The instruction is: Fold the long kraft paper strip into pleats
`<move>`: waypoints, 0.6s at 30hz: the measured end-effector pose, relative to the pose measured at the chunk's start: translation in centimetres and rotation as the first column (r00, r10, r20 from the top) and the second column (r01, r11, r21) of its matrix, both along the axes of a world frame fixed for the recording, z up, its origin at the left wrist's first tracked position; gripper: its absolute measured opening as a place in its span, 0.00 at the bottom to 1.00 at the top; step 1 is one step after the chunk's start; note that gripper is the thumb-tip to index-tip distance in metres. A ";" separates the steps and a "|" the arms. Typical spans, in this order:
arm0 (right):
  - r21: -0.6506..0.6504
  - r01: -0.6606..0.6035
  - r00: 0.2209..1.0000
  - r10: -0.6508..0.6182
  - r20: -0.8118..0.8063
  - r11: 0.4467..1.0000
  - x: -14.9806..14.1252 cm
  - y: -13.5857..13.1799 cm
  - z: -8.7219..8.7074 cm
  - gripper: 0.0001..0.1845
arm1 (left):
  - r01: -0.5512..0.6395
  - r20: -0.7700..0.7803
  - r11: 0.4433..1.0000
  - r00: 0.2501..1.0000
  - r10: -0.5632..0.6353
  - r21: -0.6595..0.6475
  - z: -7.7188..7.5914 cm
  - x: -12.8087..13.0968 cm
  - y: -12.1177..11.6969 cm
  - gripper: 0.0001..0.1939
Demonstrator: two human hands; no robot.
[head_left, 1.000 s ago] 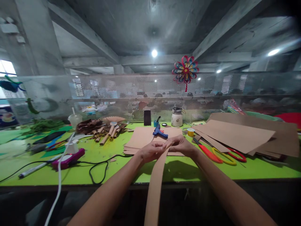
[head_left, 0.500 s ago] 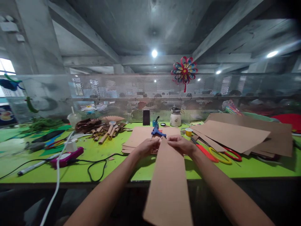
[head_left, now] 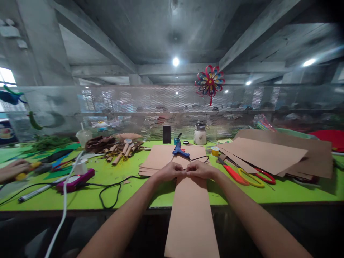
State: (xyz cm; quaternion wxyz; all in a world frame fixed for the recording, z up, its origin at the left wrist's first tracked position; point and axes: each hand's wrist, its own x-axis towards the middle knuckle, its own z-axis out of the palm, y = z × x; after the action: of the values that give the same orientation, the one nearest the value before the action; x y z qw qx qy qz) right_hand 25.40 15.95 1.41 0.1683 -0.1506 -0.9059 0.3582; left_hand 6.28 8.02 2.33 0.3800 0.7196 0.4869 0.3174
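Left hand (head_left: pixel 169 171) and right hand (head_left: pixel 200 169) seemingly pinch the brown strip (head_left: pixel 191 218).

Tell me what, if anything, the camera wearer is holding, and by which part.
A brown paper strip: the left grip and right grip pinch it at its far end, close together.

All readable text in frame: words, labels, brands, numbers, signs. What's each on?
None can be read.
Yellow roll: top too small to read.
Round patch on the folded fan: too small.
Marker: any print too small.
White jar: dark marks, no legible text.
Printed panel at far left: too blurred.
Blue glue gun: nothing legible.
Brown paper strip: no text seen.
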 end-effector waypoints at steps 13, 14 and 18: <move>0.157 0.178 0.983 -0.166 -0.082 0.971 -0.3 -1.1 -0.1 0.11 | -0.025 -0.090 0.998 0.995 0.031 0.065 -0.2 -1.2 0.1 0.15; 0.183 0.177 0.983 -0.165 -0.078 0.967 -0.5 -1.3 -0.1 0.11 | -0.011 -0.115 0.996 0.993 0.022 0.089 -0.4 -1.1 0.1 0.15; 0.287 0.209 0.978 -0.194 -0.081 0.935 -0.9 -1.9 -0.4 0.12 | 0.023 -0.202 0.980 0.979 0.017 0.198 -0.7 -0.8 0.2 0.19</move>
State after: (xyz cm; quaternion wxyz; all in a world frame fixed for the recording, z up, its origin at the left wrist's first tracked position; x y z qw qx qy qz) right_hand 24.46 14.09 1.05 0.2480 -0.2067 -0.9241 0.2044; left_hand 5.44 8.17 1.61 0.2549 0.7833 0.4877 0.2892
